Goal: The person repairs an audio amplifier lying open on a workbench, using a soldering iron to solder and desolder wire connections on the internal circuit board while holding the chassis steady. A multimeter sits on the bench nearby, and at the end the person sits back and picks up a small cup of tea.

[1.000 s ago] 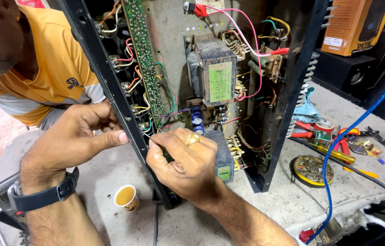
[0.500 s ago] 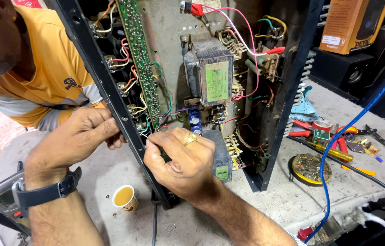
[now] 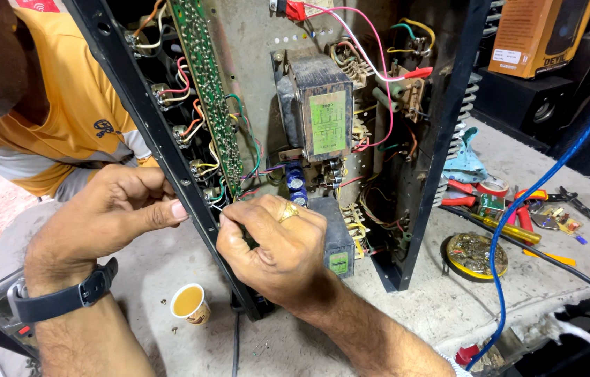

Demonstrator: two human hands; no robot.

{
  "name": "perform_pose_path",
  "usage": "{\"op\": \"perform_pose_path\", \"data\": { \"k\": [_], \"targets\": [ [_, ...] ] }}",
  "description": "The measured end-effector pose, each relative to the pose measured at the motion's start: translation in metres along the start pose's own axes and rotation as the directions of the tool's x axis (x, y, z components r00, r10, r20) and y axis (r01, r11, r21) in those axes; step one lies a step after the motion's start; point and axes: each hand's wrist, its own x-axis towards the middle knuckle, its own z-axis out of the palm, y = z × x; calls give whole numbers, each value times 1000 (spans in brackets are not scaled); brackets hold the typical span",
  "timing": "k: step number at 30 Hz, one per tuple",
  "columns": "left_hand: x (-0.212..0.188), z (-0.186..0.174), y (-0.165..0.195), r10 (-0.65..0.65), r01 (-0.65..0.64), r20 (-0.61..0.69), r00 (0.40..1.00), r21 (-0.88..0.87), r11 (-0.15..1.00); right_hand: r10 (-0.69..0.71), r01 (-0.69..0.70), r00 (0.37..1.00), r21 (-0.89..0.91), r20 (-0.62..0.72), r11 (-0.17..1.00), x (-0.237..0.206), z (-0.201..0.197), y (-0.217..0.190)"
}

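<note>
Black steel chassis (image 3: 169,174) is standing on edge at 12 o'clock; I'm bracing its heavy, stiff frame with my left hand (image 3: 110,216), thumb pressing. My right hand (image 3: 277,248) is pinching thin, fragile wires (image 3: 228,202) at 1 o'clock.

L hand (image 3: 110,209) shifted off chassis interior: thumb now pressed vs black frame edge (image 3: 162,150), fingers curled behind it. R hand (image 3: 274,248) moved slightly left/down, fist tighter at wires below green circuit board (image 3: 211,98). Cam view drifted a bit.
</note>
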Motion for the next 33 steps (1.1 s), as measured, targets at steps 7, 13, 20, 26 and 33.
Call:
{"op": "perform_pose_path", "data": {
  "k": [7,13,20,26,33],
  "targets": [
    [2,-1,-1,58,-56,69,996,-38,998,24,-24,1000,15,5,1000,0,1,-1],
    [1,3,8,83,-86,49,995,46,995,20,-20,1000,10,7,1000,0,-1,1],
    [4,15,12,129,-128,-100,987,7,992,20,-20,1000,-3,6,1000,0,-1,1],
    [1,7,8,46,-43,17,999,-161,986,25,-25,1000,1,2,1000,0,1,1],
    [-4,-7,0,13,-18,66,998,70,997,23,-23,1000,8,5,1000,1,0,1]
  ]
}}
